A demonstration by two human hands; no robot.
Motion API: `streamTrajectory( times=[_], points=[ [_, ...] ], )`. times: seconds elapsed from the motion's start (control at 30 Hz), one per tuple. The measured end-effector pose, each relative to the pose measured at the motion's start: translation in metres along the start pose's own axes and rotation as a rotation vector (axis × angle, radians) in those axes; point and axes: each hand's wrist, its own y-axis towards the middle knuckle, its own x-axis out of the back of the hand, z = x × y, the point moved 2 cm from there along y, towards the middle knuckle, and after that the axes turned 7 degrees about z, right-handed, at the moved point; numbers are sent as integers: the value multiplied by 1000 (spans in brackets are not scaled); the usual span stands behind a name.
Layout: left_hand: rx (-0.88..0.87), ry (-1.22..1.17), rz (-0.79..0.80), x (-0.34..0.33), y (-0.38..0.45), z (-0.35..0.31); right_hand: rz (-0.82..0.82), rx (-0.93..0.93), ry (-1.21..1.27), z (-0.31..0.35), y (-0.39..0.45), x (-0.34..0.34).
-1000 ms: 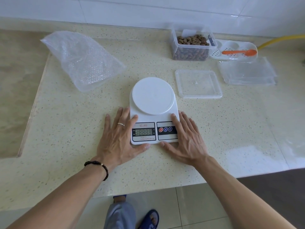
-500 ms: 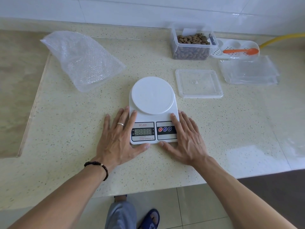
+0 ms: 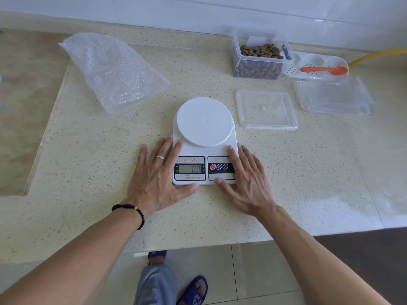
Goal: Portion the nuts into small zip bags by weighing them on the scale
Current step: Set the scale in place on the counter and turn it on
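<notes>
Open tub [image 3: 259, 60] holds nuts [image 3: 259, 50]; clear stack [image 3: 334, 96], perhaps bags.

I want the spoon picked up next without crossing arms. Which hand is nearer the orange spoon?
Right. The right hand lies flat at the scale's right edge, on the orange spoon's side; the left hand lies at the scale's left edge, farther away.

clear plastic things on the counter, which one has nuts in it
The clear square plastic tub at the back, left of the white tray with the orange spoon. The flat clear lid and the stack of clear zip bags hold none.
</notes>
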Motion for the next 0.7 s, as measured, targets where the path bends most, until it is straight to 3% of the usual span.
streamTrajectory(
  times=[0.1, 0.7],
  points=[
    [6, 2, 7, -1, 0, 0, -21, -60, 202, 0, 3, 8],
    [-1, -25, 10, -2, 1, 3, 29, -122, 166, 4, 9, 10]
  ],
)
